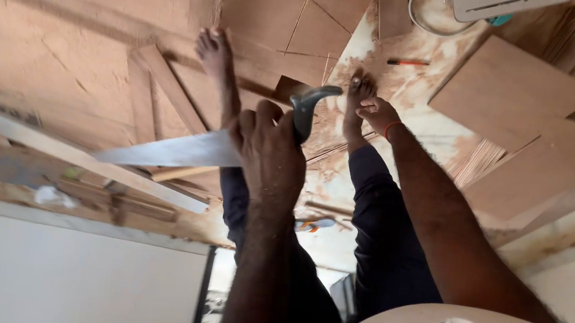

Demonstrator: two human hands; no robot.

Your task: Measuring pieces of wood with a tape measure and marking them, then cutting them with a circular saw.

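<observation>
Big sheet of brown plywood (69,45) under me, spread wide over the floor, with more plywood offcuts (508,91) lying off to one side amid sawdust (351,63). My bare foot (217,58) is planted on the sheet, the other foot (356,102) sits just beside its edge, dark trousers (385,232) running back toward me. Here's the handsaw (184,149): its long pale blade reaches out across the sheet past a narrow wooden strip (80,157), and its grey handle curls up right at my knuckles. My left hand (268,149) is wrapped tight round that handle, fingers closed on it, so the saw sits straight in my fist with the blade running away from it. My right hand (377,114) is down by my second foot, red band at the wrist, fingers curled together; I can't tell whether it grips anything. Smallest of all, an orange pencil (407,62) lies in the dust beyond that hand, well apart from the saw.
</observation>
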